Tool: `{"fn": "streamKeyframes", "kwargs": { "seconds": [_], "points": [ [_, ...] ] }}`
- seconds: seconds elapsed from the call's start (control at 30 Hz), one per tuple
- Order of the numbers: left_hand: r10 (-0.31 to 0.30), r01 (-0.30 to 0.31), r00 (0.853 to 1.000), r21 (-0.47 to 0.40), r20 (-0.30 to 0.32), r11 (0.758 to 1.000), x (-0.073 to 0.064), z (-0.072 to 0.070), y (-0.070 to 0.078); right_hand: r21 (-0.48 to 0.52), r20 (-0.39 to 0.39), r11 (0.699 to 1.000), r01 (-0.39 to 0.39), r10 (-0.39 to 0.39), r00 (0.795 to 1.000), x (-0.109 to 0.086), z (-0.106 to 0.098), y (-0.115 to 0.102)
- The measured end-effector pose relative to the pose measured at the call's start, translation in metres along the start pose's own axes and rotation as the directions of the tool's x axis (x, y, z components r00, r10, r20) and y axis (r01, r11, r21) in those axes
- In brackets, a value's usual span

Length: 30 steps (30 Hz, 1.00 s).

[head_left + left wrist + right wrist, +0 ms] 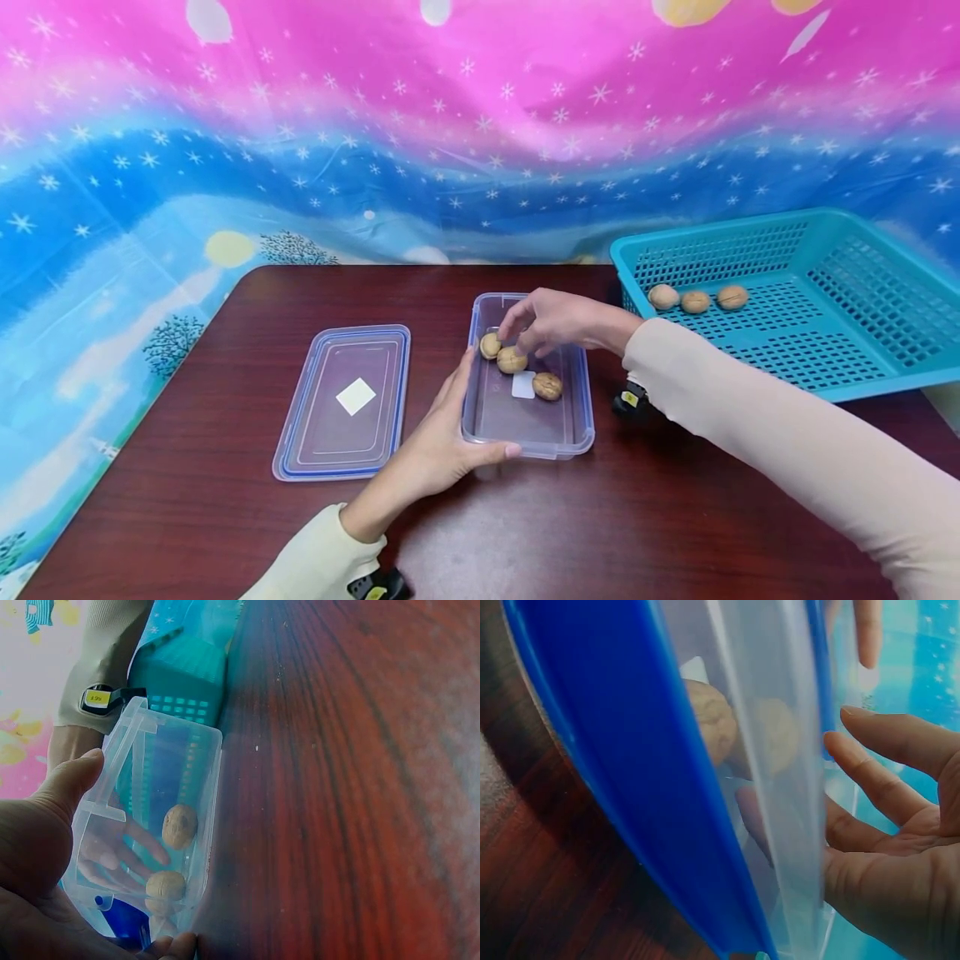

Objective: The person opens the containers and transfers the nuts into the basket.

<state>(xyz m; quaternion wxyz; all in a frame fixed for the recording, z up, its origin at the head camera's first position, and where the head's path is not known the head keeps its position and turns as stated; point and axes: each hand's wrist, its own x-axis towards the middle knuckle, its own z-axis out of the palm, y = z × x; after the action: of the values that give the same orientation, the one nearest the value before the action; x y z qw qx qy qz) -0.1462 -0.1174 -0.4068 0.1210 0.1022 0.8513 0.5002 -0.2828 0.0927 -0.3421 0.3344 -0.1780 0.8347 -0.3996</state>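
Note:
A clear plastic food container stands on the table without its lid. Inside it lie three walnuts, two of them together at the left wall, and a white square label shows at its floor. My left hand holds the container at its near left corner, thumb along the near wall and fingers against the left side. Over the far part of the container, my right hand reaches in beside the two left walnuts. Its fingers are spread and loosely bent, with nothing between them in the right wrist view.
The container's lid, edged in blue with a pale square sticker, lies flat to the left. At the right stands a teal slotted basket with three walnuts near its left side. A patterned cloth hangs behind the table.

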Motion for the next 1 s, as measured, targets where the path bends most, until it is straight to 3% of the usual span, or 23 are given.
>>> {"fn": "streamKeyframes", "kwargs": {
  "seconds": [0.43, 1.0],
  "points": [
    [0.014, -0.014, 1.000, 0.002, 0.004, 1.000, -0.001, -0.001, 0.001, 0.008, 0.037, 0.997, -0.079, 0.079, 0.996, 0.006, 0.012, -0.001],
    [0.020, -0.020, 1.000, -0.018, 0.006, 1.000, 0.000, -0.001, 0.002, 0.018, 0.036, 0.997, -0.078, 0.077, 0.996, 0.008, 0.016, -0.001]
  ]
}}
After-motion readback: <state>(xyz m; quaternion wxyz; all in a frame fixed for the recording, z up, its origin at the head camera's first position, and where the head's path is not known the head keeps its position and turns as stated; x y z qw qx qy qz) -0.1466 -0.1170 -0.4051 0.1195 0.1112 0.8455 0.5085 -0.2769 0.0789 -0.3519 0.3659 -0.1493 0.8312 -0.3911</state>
